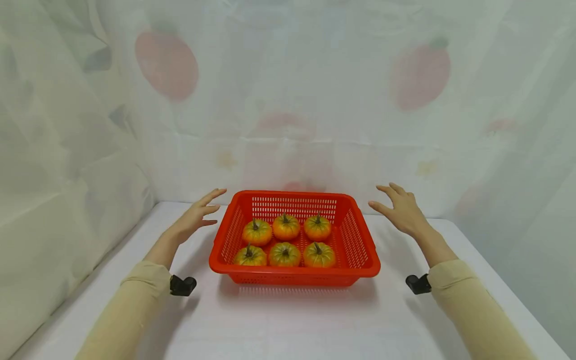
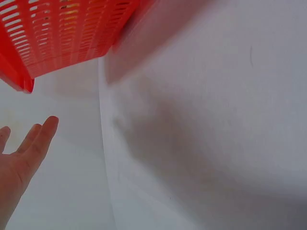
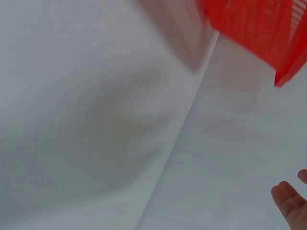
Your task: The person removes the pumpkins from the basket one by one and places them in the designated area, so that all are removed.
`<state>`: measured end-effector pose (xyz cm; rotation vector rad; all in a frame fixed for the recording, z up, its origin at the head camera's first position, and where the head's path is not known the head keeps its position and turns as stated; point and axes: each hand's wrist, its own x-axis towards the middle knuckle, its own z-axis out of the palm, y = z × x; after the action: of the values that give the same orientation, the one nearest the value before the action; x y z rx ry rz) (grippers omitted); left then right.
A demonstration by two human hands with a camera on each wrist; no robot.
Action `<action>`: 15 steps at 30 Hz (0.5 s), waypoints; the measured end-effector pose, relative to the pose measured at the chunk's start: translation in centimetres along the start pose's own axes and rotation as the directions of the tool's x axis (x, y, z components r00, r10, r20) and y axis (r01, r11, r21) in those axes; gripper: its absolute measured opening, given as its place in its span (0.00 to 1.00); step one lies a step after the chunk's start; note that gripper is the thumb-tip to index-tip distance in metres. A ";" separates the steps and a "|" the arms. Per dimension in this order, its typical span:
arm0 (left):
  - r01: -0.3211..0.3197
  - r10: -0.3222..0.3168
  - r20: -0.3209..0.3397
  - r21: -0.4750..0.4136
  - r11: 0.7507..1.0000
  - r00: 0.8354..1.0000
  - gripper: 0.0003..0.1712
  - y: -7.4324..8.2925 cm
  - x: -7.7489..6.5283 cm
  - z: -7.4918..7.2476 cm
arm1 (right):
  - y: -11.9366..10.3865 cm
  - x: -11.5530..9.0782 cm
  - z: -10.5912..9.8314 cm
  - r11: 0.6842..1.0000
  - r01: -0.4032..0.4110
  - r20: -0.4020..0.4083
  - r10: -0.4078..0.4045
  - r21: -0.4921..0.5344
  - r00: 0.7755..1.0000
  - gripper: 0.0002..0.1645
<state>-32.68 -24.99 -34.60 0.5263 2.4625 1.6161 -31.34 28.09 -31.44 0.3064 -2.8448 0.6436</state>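
Note:
A red plastic basket with slotted walls sits on the table in the middle of the head view. Inside it, in two rows, are several small orange-green pumpkins with stubby stems. To the basket's left, my left hand is held in the air, fingers spread and pointing toward the rim, apart from it. On the other side my right hand hovers likewise, fingers apart and nothing in them. The left wrist view shows the basket's side wall beyond the left fingertips; the right wrist view catches only part of the right hand.
A white-covered table carries the basket. Pale curtains with faded fruit prints hang close behind the table, and more cloth hangs along the left side. Small black devices are strapped at both wrists.

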 end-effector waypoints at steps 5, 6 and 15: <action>0.023 -0.021 0.034 -0.056 0.998 0.999 0.36 -0.3 0.3 1.0 | -2.1 0.1 1.3 0.995 0.079 -0.034 -0.076 0.069 0.997 0.40; 0.020 -0.018 0.039 -0.058 0.998 0.999 0.36 -0.4 0.3 1.2 | -2.5 0.2 1.6 0.992 0.095 -0.042 -0.091 0.083 0.995 0.39; 0.036 -0.034 0.024 -0.110 0.993 0.999 0.32 -0.7 0.5 2.3 | -6.5 0.1 3.0 0.954 0.151 0.003 -0.157 0.257 0.988 0.32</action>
<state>-32.60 -23.07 -36.12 0.4802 2.3360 1.7114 -30.31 20.96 -31.48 0.5749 -2.7231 0.9814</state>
